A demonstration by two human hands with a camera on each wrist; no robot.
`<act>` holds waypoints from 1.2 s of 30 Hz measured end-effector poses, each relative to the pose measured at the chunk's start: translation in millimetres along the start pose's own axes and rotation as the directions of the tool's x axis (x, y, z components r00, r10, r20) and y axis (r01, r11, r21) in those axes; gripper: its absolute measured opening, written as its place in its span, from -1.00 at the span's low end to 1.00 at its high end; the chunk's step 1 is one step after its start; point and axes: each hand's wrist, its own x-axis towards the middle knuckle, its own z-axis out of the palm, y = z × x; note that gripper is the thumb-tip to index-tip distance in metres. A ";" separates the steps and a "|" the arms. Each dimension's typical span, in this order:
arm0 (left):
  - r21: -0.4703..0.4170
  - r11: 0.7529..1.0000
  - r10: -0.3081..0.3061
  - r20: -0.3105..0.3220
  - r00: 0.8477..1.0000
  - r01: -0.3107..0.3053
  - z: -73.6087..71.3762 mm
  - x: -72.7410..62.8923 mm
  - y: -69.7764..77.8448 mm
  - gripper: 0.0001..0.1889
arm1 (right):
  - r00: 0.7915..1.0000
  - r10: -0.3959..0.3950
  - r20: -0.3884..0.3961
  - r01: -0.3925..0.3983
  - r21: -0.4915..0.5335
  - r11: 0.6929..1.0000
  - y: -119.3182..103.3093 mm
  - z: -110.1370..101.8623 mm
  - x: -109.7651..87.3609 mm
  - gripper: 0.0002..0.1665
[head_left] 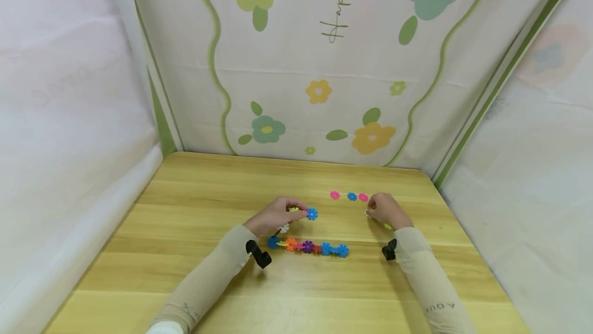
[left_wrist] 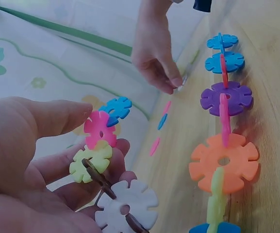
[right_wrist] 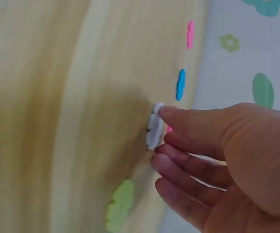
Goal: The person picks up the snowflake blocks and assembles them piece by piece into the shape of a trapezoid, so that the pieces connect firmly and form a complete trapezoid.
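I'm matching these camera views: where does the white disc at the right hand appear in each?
Head: white disc, lower right of centre, at the right hand.
Left wrist: white disc, upper right of centre.
Right wrist: white disc, near centre.
Shared landmark: loose blue disc between two pink discs.

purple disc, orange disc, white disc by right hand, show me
Purple disc (left_wrist: 238, 98): left wrist view, face's right side
Orange disc (left_wrist: 239, 162): left wrist view, right of hole
White disc (right_wrist: 154, 131): right wrist view, middle

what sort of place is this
Likely a small cloth-walled booth set up for tabletop play or craft, though that purpose is a guess. A flower-printed cloth hangs behind a wood-look table, plain pale cloth lines the side, and joined plastic discs lie on the tabletop.
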 end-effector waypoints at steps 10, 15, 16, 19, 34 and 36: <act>0.012 1.000 -0.014 -0.001 1.000 0.014 4.8 3.9 5.1 -0.71 | 0.999 0.046 0.005 -0.046 0.072 0.996 10.7 6.4 -9.0 -0.89; 0.009 1.000 -0.006 0.006 1.000 0.006 7.1 3.8 8.8 -0.75 | 0.999 0.008 0.034 -0.011 0.088 0.996 8.1 2.8 -14.0 -0.87; 0.006 1.000 -0.002 0.008 1.000 0.002 7.5 3.6 9.1 -0.76 | 0.999 -0.008 0.039 0.004 0.094 0.996 7.0 1.8 -14.5 -0.86; 0.004 1.000 0.005 0.012 1.000 -0.005 8.0 3.8 8.4 -0.76 | 0.997 -0.058 0.051 0.051 0.130 0.990 1.1 0.6 -15.5 -0.84; 0.014 1.000 -0.024 -0.025 0.999 0.025 8.9 7.1 5.6 -0.74 | 0.925 -0.366 -0.097 0.379 0.277 0.883 -72.4 13.9 -20.0 -0.88; 0.021 0.999 -0.026 -0.031 0.999 0.026 8.5 8.1 5.2 -0.74 | 0.913 -0.390 -0.118 0.407 0.286 0.868 -78.6 17.1 -19.9 -0.90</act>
